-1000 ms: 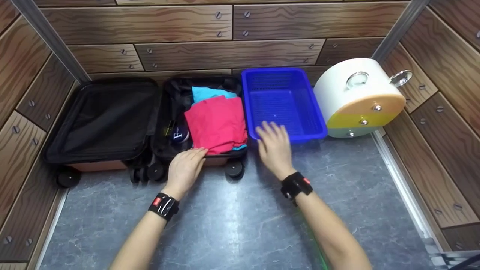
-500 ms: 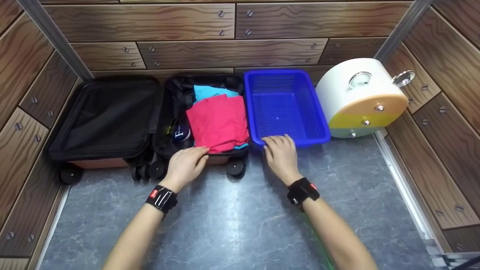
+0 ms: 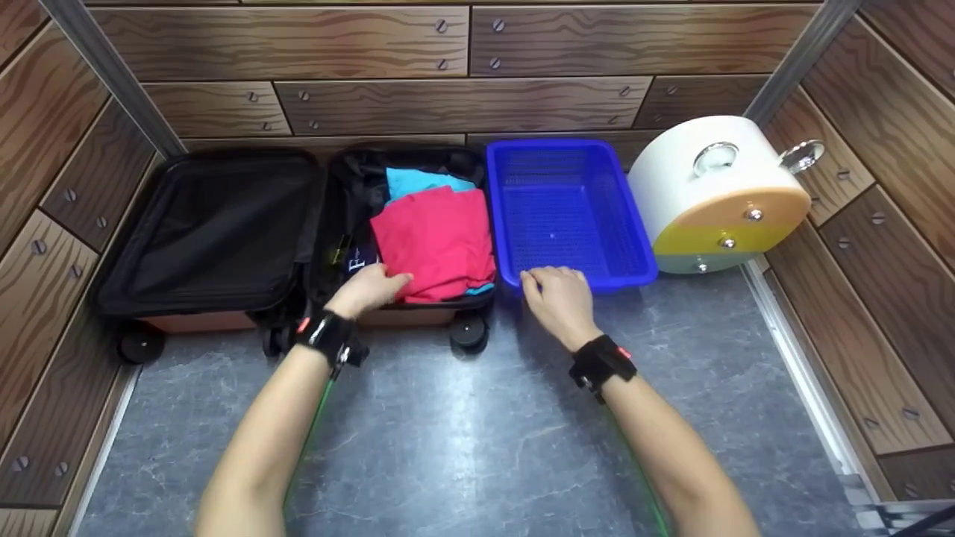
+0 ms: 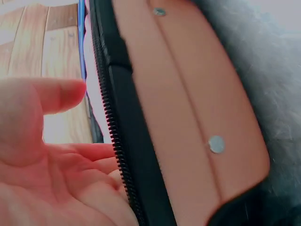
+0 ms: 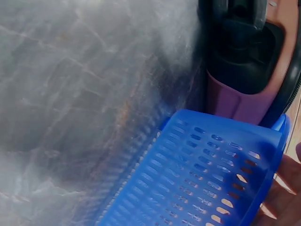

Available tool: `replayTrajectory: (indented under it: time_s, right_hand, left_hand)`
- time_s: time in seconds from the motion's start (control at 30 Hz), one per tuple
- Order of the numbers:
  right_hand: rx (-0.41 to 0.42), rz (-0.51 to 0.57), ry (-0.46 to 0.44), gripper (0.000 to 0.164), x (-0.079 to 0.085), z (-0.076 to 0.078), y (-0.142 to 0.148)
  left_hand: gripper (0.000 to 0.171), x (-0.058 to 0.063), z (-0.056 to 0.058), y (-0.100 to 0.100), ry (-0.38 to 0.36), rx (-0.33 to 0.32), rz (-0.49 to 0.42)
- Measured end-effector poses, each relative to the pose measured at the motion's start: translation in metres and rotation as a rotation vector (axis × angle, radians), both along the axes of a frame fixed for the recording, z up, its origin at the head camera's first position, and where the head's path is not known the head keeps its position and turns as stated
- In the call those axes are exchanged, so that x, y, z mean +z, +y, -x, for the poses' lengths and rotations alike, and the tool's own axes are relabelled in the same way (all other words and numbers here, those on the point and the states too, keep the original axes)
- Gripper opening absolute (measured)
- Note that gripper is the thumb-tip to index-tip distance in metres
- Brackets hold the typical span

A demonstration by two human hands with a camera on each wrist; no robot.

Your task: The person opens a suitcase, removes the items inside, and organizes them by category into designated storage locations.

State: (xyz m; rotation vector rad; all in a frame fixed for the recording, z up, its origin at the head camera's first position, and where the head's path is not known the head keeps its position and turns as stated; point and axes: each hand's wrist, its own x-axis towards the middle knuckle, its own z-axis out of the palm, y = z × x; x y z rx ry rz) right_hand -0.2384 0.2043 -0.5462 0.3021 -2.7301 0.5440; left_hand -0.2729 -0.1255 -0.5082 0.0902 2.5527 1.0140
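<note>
Nearest, grey floor (image 3: pixel 462 447) is crossed by both forearms, with a black band (image 3: pixel 328 337) worn on each wrist. A wheel (image 3: pixel 468 333) is set between the hands, under the suitcase (image 3: pixel 410 319). Over the suitcase's near rim, the left hand (image 3: pixel 365 289) is held with thumb and fingers apart; nothing is seen between them, and whether the red cloth (image 3: pixel 436 242) is touched cannot be told. By that hand a dark round item (image 3: pixel 359 256) is partly hidden. To the right, the basket (image 3: pixel 619 282) is gripped at its near rim by the right hand (image 3: pixel 561 302), fingers bent over. Inside the suitcase, blue cloth (image 3: pixel 425 181) is mostly covered by the red. The basket is flanked closely by the suitcase and a rounded cabinet (image 3: pixel 694 164); everything is backed by a plank-patterned wall (image 3: pixel 373 45).
</note>
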Motion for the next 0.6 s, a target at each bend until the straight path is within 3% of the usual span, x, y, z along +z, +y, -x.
replayTrajectory:
  time_s: [0.1,0.23,0.33,0.47,0.6]
  right_hand:
    - [-0.003,0.001,-0.002,0.045,0.002,0.002,-0.001]
    - [-0.010,0.009,-0.009,0.050,0.006,0.007,-0.003]
    - [-0.019,0.018,-0.007,0.049,0.012,0.013,-0.006]
    - [-0.024,0.022,-0.008,0.043,0.023,0.025,-0.015]
    - [-0.021,0.018,-0.031,0.043,0.033,0.037,-0.028]
  left_hand:
    - [0.063,0.002,0.008,0.001,-0.104,0.018,-0.008]
    - [0.072,0.002,0.016,0.005,-0.179,0.058,-0.014]
    - [0.079,0.003,0.019,0.009,-0.178,0.048,0.035]
    - [0.082,0.003,0.024,0.017,-0.127,-0.017,0.147]
    - [0.067,0.000,0.026,0.025,-0.107,-0.024,0.176]
